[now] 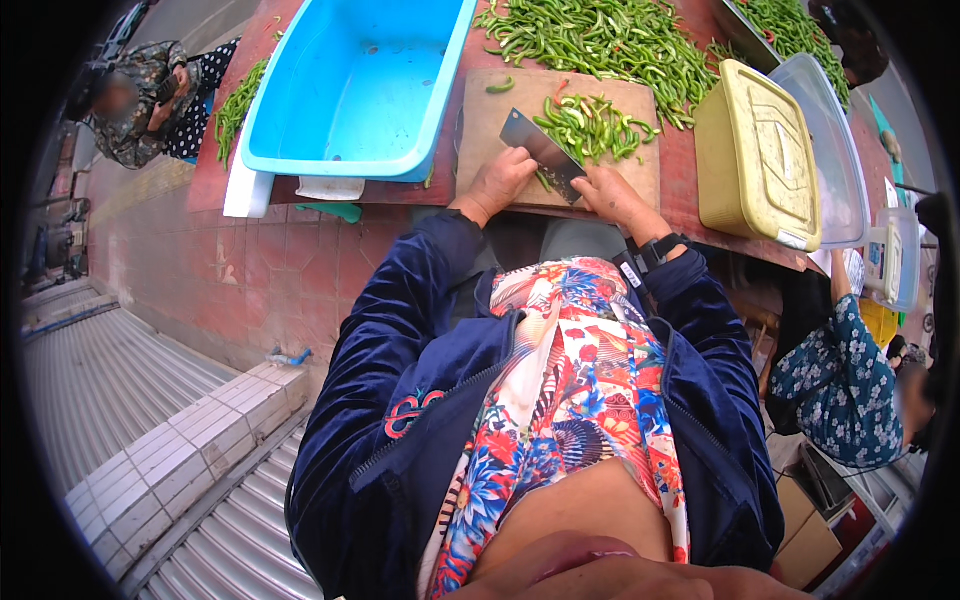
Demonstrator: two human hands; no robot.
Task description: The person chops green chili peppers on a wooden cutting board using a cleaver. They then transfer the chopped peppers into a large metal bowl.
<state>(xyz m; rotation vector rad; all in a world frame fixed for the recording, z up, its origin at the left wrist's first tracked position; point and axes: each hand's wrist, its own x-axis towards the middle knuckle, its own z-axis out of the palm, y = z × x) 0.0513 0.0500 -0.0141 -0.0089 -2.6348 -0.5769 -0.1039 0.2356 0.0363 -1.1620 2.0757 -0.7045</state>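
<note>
A cleaver (551,148) with a dark, wet-looking blade is tilted across the wooden cutting board (487,109). My right hand (611,196) grips it at its near right end; the handle is hidden in the fingers. My left hand (501,180) rests on the board to the left of the blade, fingers curled against its edge. A green pepper piece (544,181) lies by those fingertips, and whether they hold it is unclear. Beyond the blade is a heap of cut green peppers (592,127). One pepper (500,85) lies apart on the board's far left, and a red pepper (561,88) by the heap.
A large blue plastic tub (352,97) stands left of the board on the red table (442,193). Whole green peppers (607,34) are piled behind. Right of the board stands a yellow lidded box (757,154) beside a clear plastic bin (832,150). People sit at both sides.
</note>
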